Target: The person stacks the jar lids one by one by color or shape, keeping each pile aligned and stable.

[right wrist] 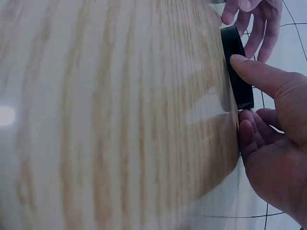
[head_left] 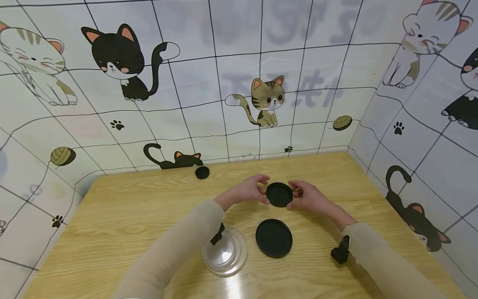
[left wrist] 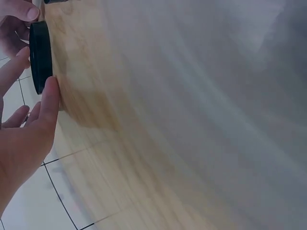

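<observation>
A shallow round black dish (head_left: pixel 279 195) with a raised rim rests on the wooden table, between both hands. My left hand (head_left: pixel 251 189) is at its left edge, fingers spread and loosely bent; the thumb lies near the rim. From the right, my right hand (head_left: pixel 310 197) holds the dish's edge. In the right wrist view its thumb (right wrist: pixel 247 67) presses the side wall, while the other fingers curl below. The dish stands edge-on in the left wrist view. Nearer the body lies a larger black round plate (head_left: pixel 274 238), with clear round stepped pieces (head_left: pixel 224 254) beside it.
A small black round cap (head_left: pixel 202 172) sits at the table's back edge. Behind and beside the wooden table (head_left: pixel 149 216) hangs a cat-print cloth (head_left: pixel 239 137). The left forearm (head_left: pixel 175 249) passes partly over the clear pieces.
</observation>
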Tool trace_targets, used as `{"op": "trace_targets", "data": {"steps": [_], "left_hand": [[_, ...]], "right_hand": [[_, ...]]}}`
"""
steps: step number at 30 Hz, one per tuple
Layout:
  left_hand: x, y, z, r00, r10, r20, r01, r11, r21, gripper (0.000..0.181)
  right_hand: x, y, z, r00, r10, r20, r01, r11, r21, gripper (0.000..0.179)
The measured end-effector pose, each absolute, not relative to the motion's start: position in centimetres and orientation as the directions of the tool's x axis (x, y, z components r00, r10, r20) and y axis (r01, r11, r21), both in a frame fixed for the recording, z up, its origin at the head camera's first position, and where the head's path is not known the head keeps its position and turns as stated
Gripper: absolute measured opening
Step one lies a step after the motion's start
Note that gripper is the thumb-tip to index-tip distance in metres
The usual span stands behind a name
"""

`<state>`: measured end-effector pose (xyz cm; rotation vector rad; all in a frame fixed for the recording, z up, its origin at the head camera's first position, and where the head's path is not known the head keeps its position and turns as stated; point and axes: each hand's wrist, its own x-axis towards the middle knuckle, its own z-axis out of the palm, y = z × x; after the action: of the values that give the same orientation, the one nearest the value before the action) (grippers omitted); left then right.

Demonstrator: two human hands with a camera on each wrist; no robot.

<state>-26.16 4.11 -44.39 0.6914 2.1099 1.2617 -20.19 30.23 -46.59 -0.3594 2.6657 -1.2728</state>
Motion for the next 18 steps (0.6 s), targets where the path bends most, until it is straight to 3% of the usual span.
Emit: {"op": "trace_targets", "data": {"steps": [7, 18], "left_hand": [[-26.33, 3.93, -44.97, -0.689, 0.685, -0.236, 0.107, 0.418, 0.902, 0.078], [-26.64, 4.24, -45.26, -0.682, 0.693, -0.233, 0.171, 0.461, 0.871, 0.065]], "right_hand": [[-20.25, 30.18, -46.88, -0.956, -0.291, -0.025, -0.166, 0.612, -0.774, 0.081], [-20.02, 30.13, -47.11, -0.953, -0.3, -0.038, -0.159, 0.603, -0.782, 0.071]]}}
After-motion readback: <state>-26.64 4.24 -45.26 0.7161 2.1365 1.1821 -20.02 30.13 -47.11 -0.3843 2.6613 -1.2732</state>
